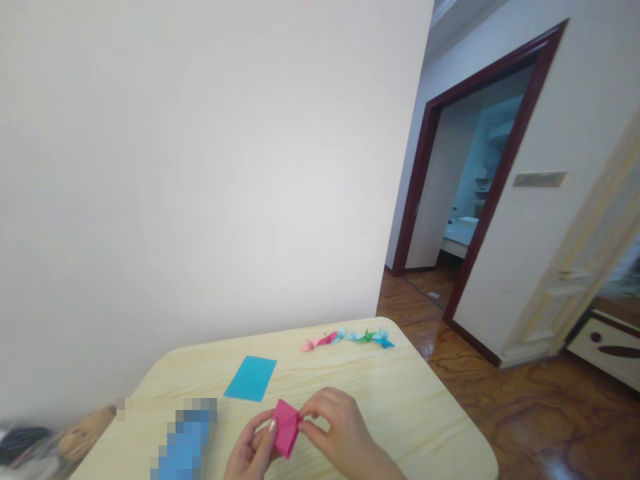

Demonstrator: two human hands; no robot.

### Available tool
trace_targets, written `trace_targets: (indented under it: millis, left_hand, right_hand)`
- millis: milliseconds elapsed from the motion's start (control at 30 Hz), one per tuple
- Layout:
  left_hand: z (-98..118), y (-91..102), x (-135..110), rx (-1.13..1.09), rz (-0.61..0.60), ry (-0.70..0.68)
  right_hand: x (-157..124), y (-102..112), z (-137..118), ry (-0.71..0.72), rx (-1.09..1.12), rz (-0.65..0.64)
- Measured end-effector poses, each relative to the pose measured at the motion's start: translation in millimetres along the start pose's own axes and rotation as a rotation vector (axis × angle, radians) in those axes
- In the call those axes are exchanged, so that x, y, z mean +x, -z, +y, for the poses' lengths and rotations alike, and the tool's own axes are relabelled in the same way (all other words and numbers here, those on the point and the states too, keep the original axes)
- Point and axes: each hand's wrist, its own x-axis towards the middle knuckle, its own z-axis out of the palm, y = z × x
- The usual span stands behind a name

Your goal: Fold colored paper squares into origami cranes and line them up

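Observation:
A folded piece of pink paper (286, 428) is held above the near part of the table. My left hand (254, 445) grips its left side, with the thumb lying across the front. At its right edge, my right hand (337, 421) pinches the paper between thumb and fingertips. Beyond my hands lies a flat blue sheet of paper (251, 379). Farther back, a row of small folded paper cranes (350, 337) in pink, red, light blue, green and blue sits along the table's far right.
The pale wood table (420, 400) has rounded corners and stands near a white wall (215, 167). A blurred blue object (185, 443) is at the table's left. A stuffed toy (80, 437) shows beyond the left edge. To the right are a wooden floor (440, 333) and a doorway.

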Motion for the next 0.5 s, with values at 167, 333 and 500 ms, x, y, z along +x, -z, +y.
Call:
trace_targets:
  millis: [167,333,500]
  left_hand:
    - [0.1,-0.7,0.3,-0.003,-0.019,0.014]
    - [-8.5,2.8,6.5,-0.100,0.066,-0.008]
    - [-22.9,3.3,11.7,-0.182,0.128,-0.027]
  right_hand:
    - [0.8,4.3,1.0,0.001,0.003,-0.018]
    - [-2.4,0.9,-2.5,-0.232,0.197,0.061]
    - [-8.0,-24.3,-7.6,-0.415,0.530,-0.063]
